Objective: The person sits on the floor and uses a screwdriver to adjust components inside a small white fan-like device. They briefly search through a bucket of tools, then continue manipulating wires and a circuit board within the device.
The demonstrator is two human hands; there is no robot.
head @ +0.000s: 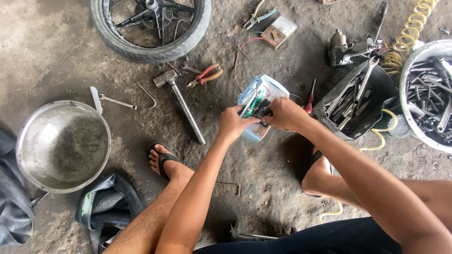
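From the head camera, a pale blue and white plastic box with its cover off and a green circuit board showing [258, 106] lies on the dirty concrete floor [282, 178] between the person's two sandalled feet. The left hand [233, 123] pinches the box's near edge, its grip narrow and closed on the casing; the right hand [285, 114] has its fingertips closed on something small inside, at the dark parts by the board, though what exactly it holds cannot be told. The step looks like work on the box's inner wiring, and the next move likely calls for a steady box and a fine pinch. Around it lie one steel hammer [181, 101], one pair of red-handled pliers [206, 75], one red-handled screwdriver [310, 99], one analogue test meter [278, 31] with red and green leads, one spoked wheel with tyre [150, 28], and two metal basins: one empty [61, 146], one full of tools [431, 94].
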